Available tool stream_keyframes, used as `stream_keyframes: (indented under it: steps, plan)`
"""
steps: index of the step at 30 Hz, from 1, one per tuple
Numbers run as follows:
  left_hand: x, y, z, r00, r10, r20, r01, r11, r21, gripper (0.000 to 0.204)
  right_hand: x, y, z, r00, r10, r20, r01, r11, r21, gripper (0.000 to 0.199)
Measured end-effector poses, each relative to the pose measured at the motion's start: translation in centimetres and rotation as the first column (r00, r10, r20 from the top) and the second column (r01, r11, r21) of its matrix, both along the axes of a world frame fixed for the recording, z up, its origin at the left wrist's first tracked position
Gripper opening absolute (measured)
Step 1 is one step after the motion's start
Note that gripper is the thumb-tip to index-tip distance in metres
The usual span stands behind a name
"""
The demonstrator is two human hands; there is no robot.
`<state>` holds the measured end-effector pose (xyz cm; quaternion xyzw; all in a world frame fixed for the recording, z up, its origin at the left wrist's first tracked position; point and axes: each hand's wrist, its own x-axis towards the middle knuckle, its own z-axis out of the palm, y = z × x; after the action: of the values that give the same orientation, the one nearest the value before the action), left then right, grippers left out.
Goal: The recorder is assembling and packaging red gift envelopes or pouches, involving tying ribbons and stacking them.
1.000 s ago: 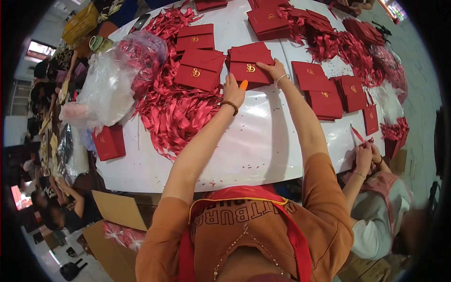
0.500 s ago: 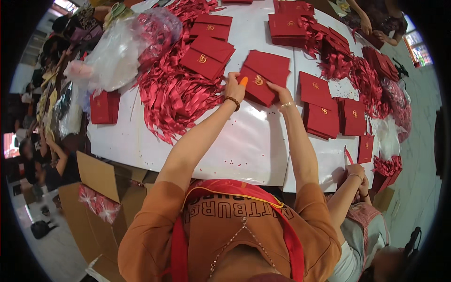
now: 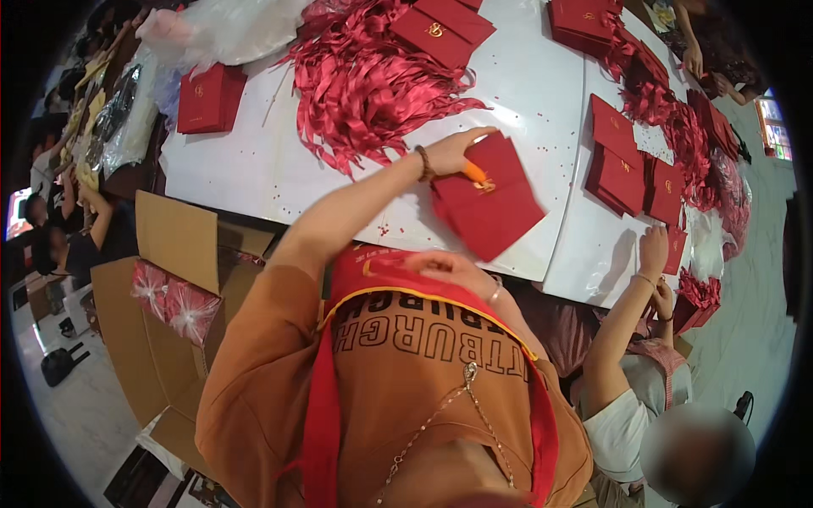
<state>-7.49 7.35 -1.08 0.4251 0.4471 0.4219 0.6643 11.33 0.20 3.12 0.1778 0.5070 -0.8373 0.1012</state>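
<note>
Red bags [image 3: 517,203] are gripped by the outstretched left hand [image 3: 456,156].

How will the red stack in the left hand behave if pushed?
Probably fairly stiff: the red stack shows flat faces and straight edges. Layers could slide: edges look offset, and only the left hand holds it.

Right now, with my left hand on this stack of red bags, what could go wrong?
The stack could slip or fan out: only your left hand grips it, while your right hand is down by the apron.

It looks close to the table's near edge, so a dropped bag might land on the floor.

Your bracelet is near the loose ribbons and might snag one.
</note>
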Motion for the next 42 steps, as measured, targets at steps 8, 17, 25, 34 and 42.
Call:
stream_keyframes:
  steps: [8, 17, 25, 34, 42]
  plan:
    - [-3.4, 2.2, 0.5, 0.718, -0.491, -0.493, 0.548, 0.836, -0.033, 0.086, -3.4, 7.5, -1.4, 0.698, -0.686, -0.204, 0.525, 0.297, 0.798, 0.098]
    - [-3.3, -2.2, -0.1, 0.608, -0.233, -0.759, 0.348, 0.937, -0.009, 0.075, -1.8, 7.8, -5.8, 0.749, -0.660, -0.053, 0.565, 0.594, 0.573, 0.083]
    - [0.5, -8.2, -2.9, 0.690, 0.640, -0.337, -0.611, 0.765, 0.202, 0.032, -1.0, 6.5, -5.8, 0.755, -0.655, -0.018, 0.538, 0.604, 0.588, 0.076]
    - [-7.8, -13.9, -3.0, 0.389, 0.586, -0.711, -0.047, 0.783, 0.620, 0.025, 0.0, 6.2, -6.6, 0.611, -0.791, -0.014, 0.683, 0.519, 0.514, 0.078]
    - [-7.1, -13.9, -3.6, 0.131, 0.415, -0.901, 0.158, 0.888, 0.432, 0.020, 0.0, 5.9, -6.4, 0.624, -0.780, 0.033, 0.661, 0.550, 0.510, 0.077]
